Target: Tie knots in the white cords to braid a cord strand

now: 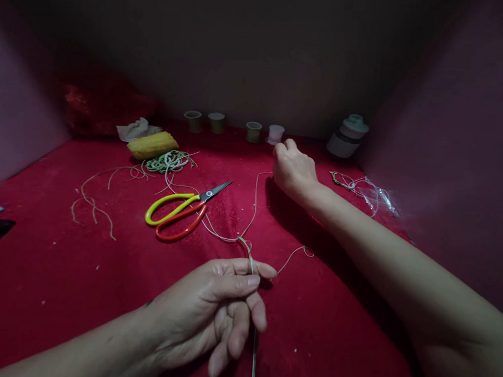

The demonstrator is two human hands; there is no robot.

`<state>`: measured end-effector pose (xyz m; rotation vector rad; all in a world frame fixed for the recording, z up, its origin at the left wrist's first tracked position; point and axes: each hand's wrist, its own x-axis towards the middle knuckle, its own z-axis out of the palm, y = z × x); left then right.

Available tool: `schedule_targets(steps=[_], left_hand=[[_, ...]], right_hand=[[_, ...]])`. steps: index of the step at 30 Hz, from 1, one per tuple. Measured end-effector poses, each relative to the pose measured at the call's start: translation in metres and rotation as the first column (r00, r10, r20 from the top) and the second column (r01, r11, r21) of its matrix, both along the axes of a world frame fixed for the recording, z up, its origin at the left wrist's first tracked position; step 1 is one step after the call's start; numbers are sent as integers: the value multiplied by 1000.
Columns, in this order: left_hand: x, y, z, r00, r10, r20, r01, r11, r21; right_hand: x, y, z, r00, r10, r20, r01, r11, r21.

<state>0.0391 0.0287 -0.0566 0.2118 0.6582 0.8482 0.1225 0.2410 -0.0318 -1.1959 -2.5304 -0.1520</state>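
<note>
My left hand [234, 299] is closed in a pinch, thumb against index finger, on thin pale green and white cords [249, 249]. Below the hand the cords run straight down out of view, and a small knot shows just above the fingers. Farther up, my right hand [294, 165] is a loose fist with fingers turned away from me. A thin tan cord [255, 202] runs from the knot up to it; the grip itself is hidden. Another tan cord end [292, 256] curls out right of my left fingertips. Scissors [184, 210] with yellow and red handles lie left of the cords.
On the red cloth [104, 304], several thread spools [254, 133] stand along the back. A white bottle [347, 137] is at back right, above tangled cord and clear plastic [376, 197]. At left lie a yellow roll [153, 145], a braided green-white bundle [165, 161] and loose tan strands [93, 201].
</note>
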Motion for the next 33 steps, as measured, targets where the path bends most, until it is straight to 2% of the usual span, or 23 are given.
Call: schedule_targets(steps=[1,2,3,5,7,8,11,14,17,24,29,33], left_hand=[[0,0,0,1000,-4,-5,4,1000,-6],[-1,-1,1,1000,-8,-12,8,1000,-7],[-1,-1,1,1000,-12,-19,12,1000,-3],[0,-1,3,999,-15,-36,16,1000,11],[1,-2,4,998,-17,-53,18,999,30],[1,-2,4,998,-20,-61,22,999,33],[2,-3,4,996,-23,-87,25,999,24],[1,-5,4,989,-8,-150,14,999,36],[-2,-7,7,972,-16,-233,32,998,61],[-12,-6,9,952,-23,-305,61,991,115],[-13,-4,9,917,-12,-400,66,991,120],[-6,-5,9,881,26,-472,56,986,159]], right_hand=[[7,-12,5,998,39,-52,-43,995,-90],[14,-26,9,991,110,-77,-126,961,-246],[22,-40,13,978,182,-103,-209,880,-427],[38,-68,18,956,231,-178,-288,651,-702],[49,-90,19,949,193,-248,-311,462,-831],[53,-99,18,944,165,-287,-330,393,-858],[56,-113,13,914,54,-402,-402,253,-880],[54,-116,10,905,-117,-408,-380,206,-902],[55,-117,8,890,-234,-391,-343,221,-913],[61,-118,-6,829,-292,-476,-440,185,-879],[58,-119,-11,815,-292,-500,-449,226,-864],[55,-122,-13,767,-379,-518,-506,140,-851]])
